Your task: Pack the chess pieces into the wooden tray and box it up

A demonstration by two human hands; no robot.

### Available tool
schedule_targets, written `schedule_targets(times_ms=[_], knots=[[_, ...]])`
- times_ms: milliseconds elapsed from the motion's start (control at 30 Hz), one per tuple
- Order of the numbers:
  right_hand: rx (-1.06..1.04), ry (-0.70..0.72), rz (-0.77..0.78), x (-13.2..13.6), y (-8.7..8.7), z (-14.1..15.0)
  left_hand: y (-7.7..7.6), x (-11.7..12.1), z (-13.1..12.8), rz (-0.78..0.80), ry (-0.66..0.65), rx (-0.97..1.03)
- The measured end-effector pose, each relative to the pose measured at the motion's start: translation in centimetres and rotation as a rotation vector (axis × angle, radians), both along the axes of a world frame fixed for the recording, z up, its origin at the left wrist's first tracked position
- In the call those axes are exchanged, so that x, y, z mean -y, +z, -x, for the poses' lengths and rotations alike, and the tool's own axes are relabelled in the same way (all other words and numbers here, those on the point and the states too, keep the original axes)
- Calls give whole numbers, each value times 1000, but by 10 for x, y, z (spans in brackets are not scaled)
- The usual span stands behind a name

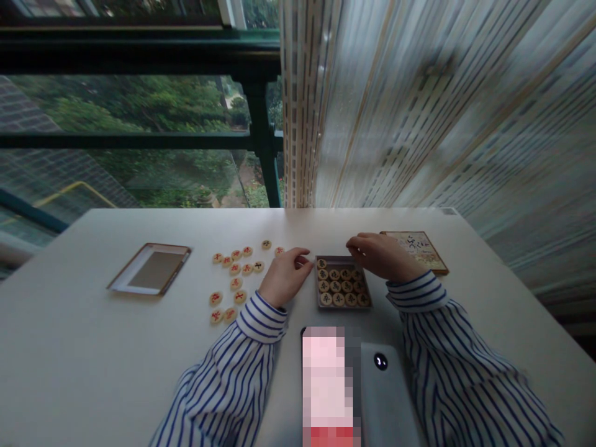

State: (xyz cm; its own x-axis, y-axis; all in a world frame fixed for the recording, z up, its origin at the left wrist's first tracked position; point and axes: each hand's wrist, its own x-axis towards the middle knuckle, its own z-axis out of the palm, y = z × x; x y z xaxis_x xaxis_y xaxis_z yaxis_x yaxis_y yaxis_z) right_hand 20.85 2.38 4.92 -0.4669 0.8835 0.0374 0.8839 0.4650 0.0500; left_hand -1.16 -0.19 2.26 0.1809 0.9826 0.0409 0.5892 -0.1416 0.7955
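A small open box (344, 304) stands on the table with rows of round xiangqi pieces (336, 286) in it, their characters black. My left hand (286, 277) is just left of the box, thumb and forefinger apart with no piece visible between them. Over the box's far right corner is my right hand (384, 256), its fingers bent together; whatever they may hold is hidden. Left of my left hand lie several loose xiangqi pieces (235, 269), mostly with red characters and a few dark ones.
The white table (153, 354) bears a shallow tray or lid (156, 270) at left and a patterned box lid (419, 248) behind my right hand. A phone (328, 379) and a pale device (388, 397) lie near me. Beyond are a curtain (372, 124) and window.
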Motion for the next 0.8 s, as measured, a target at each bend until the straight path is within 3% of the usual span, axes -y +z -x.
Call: schedule_targets(times_ms=[167,467,633,800], knots=[[-139,35,-125,6,6,7,16,-4,21,-39,102,63],[-354,99,-158,23,25,22,48,-2,55,-126,242,258],[-382,131,-157,31,36,35,65,7,68,-206,272,281],[-346,186,-135,31,41,47,68,8,79,-214,232,218]])
